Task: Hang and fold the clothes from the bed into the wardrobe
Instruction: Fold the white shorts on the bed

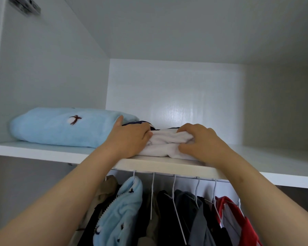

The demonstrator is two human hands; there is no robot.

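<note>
A folded white garment [164, 145] with a dark part at its back lies on the wardrobe's top shelf [43, 151], near the front edge. My left hand [130, 138] grips its left end with curled fingers, the thumb touching a folded light blue fleece [60, 126] that lies beside it on the left. My right hand [201, 141] grips the white garment's right end, fingers curled over the top fold and thumb pressed against its front.
Below the shelf, several garments hang on white wire hangers [176, 196] from a rail: a light blue fleece [119, 210], dark clothes [169, 215], and a red and white one [238, 219]. The shelf's right part [274, 157] is bare. White wardrobe walls enclose the compartment.
</note>
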